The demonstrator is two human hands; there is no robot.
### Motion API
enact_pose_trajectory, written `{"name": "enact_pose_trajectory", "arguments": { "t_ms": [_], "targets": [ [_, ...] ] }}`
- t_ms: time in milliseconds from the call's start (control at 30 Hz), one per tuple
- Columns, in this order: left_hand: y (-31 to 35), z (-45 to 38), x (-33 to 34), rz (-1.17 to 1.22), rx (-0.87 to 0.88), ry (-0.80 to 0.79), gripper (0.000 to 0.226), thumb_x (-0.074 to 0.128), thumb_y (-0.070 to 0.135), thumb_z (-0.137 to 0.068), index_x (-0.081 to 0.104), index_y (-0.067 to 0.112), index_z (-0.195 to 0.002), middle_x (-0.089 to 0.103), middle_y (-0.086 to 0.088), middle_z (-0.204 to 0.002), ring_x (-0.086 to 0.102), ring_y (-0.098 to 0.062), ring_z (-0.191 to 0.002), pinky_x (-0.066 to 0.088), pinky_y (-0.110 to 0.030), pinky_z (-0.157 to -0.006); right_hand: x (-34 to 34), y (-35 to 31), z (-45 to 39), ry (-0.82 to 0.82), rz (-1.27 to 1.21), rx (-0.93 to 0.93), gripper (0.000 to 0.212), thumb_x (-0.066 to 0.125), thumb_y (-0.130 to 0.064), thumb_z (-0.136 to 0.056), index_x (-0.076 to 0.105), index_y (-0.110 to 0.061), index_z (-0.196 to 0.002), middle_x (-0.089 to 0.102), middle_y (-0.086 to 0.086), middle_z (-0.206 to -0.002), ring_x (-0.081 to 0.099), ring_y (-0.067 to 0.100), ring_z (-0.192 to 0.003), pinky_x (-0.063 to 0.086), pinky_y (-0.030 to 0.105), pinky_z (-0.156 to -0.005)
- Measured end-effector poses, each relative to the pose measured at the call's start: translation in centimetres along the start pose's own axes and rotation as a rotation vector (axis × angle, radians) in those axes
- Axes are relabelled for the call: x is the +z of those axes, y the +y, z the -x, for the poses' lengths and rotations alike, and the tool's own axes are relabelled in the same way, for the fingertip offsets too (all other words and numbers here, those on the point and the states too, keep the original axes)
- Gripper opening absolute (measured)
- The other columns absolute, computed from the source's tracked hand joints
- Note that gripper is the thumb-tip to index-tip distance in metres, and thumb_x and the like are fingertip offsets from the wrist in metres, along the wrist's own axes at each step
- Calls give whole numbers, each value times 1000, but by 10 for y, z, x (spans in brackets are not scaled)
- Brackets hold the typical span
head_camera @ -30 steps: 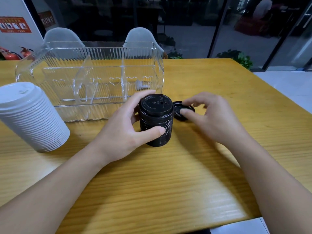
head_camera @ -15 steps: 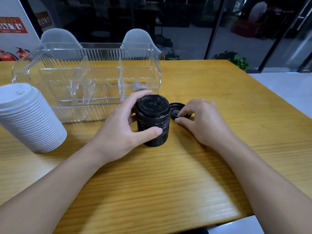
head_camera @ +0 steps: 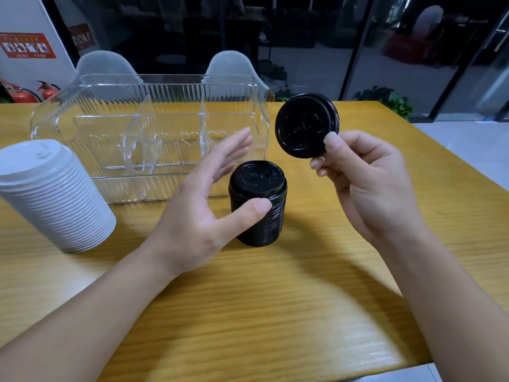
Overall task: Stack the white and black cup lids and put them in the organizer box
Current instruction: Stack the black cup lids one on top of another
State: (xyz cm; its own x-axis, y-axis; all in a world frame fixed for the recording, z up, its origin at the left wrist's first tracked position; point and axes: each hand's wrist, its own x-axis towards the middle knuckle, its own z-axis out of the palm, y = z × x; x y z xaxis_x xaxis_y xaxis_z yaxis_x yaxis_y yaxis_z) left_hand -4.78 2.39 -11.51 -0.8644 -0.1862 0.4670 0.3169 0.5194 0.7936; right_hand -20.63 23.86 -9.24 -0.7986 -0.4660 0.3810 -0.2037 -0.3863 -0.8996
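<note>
Right hand pinches single black lid aloft, embossed text unreadable. Left hand fingers spread, thumb touching black lid stack between hands. White stack, clear organizer box left.

Bright overhead light gives soft sheen patches on the worktop toward its near edge and diffuse shadows under both forearms. The left hand has motion-blurred fingers. Wide-angle distortion bows the worktop's edges. Dark glass behind carries dim reflections.
</note>
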Motion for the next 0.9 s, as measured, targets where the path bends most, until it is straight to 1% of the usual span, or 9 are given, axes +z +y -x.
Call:
{"name": "enact_pose_trajectory", "arguments": {
  "t_ms": [233, 333, 433, 500, 567, 633, 733, 800, 900],
  "targets": [
    [7, 1, 3, -68, 101, 14, 97, 87, 30, -96, 35, 23, -178, 45, 9, -180, 39, -19, -170, 34, -55, -137, 12, -2, 7, -149, -130, 43, 14, 77, -21, -97, 77, -12, -86, 79, 8, -78, 76, 19, -74, 51, 27, -68],
    [10, 2, 7, -53, 171, 70, 99, 90, 26, -94, 35, 15, -176, 54, 4, -174, 48, -26, -164, 41, -54, -133, 19, 0, 12, -256, -108, 44, 12, 79, -22, -93, 77, -12, -85, 81, 13, -80, 77, 25, -76, 51, 29, -67],
    [9, 2, 5, -95, 225, 174, 96, 94, 24, -92, 43, 10, -172, 62, 1, -165, 58, -30, -154, 48, -54, -127, 23, 1, 14, -329, -57, 15, 11, 82, -15, -94, 76, -6, -95, 79, 21, -85, 71, 32, -77, 53, 32, -73],
    [7, 1, 3, -124, 241, 214, 92, 97, 21, -92, 48, 9, -169, 66, -1, -158, 63, -33, -147, 51, -55, -123, 26, 1, 14, -324, -18, -18, 27, 85, -14, -90, 75, -1, -111, 74, 34, -95, 70, 37, -87, 58, 48, -81],
    [5, 1, 2, -131, 238, 230, 87, 98, 20, -94, 51, 9, -167, 69, -1, -153, 66, -34, -142, 52, -56, -121, 28, 2, 14, -311, 55, -58, 53, 88, -11, -87, 68, -1, -136, 68, 42, -119, 68, 44, -107, 53, 72, -93],
    [5, 0, 3, -133, 229, 233, 83, 95, 23, -95, 54, 11, -165, 70, -2, -149, 67, -34, -140, 52, -56, -120, 27, 2, 13, -301, 179, -122, 77, 90, -9, -85, 56, -3, -154, 70, 26, -139, 67, 47, -125, 50, 79, -100],
    [6, 0, 2, -161, 204, 233, 78, 92, 30, -95, 58, 11, -163, 71, -4, -140, 69, -32, -133, 54, -54, -118, 24, 0, 13, -303, 313, -225, 93, 93, -13, -83, 46, -5, -163, 62, 12, -157, 62, 41, -140, 49, 77, -101],
    [7, 0, 1, -214, 189, 234, 76, 94, 28, -93, 61, 12, -160, 71, -4, -132, 69, -28, -126, 54, -46, -115, 24, 0, 14, -303, 384, -270, 93, 96, -14, -84, 47, -7, -163, 59, 8, -162, 60, 40, -143, 50, 73, -102],
    [10, -1, -1, -279, 178, 234, 74, 98, 26, -90, 65, 13, -155, 68, -1, -124, 65, -22, -118, 50, -34, -110, 24, 0, 15, -272, 485, -319, 81, 97, -9, -86, 57, -5, -156, 65, 8, -155, 62, 38, -140, 52, 68, -101]
  ]
}}
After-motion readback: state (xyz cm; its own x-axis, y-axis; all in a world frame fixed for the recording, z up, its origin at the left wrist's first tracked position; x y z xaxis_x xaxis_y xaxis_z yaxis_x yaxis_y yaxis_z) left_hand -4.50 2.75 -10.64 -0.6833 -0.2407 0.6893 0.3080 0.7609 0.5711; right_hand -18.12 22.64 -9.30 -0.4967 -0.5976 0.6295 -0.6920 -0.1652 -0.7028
